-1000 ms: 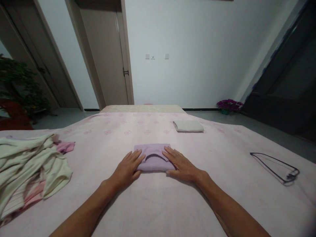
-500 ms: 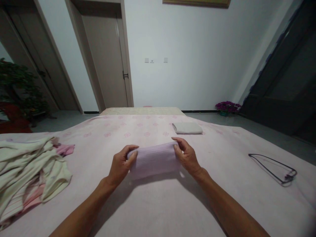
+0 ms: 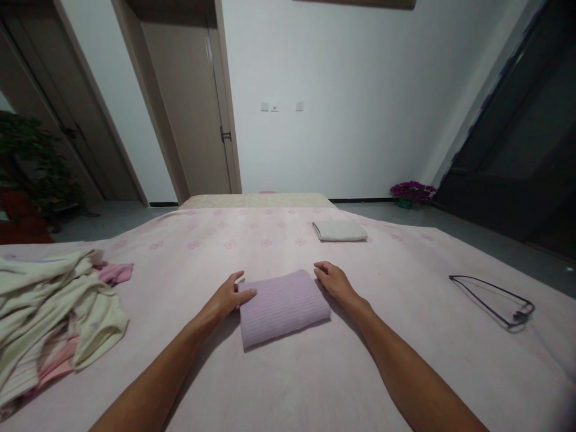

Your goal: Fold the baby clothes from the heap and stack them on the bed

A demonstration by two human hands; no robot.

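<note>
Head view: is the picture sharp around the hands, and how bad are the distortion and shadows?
In the head view, the left hand and right hand look sharp, without visible motion blur; the wide lens makes the door frame lean and the bedspread bulge; soft shadows fall beside the folded lilac knit, with no hard glare.

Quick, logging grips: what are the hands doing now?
Left hand: open, resting against the folded lilac garment, not gripping.
Right hand: open, beside it, holding nothing.

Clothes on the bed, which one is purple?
The folded lilac knit piece between the left hand and right hand; the other folded piece is off-white, the loose heap mostly cream.
</note>
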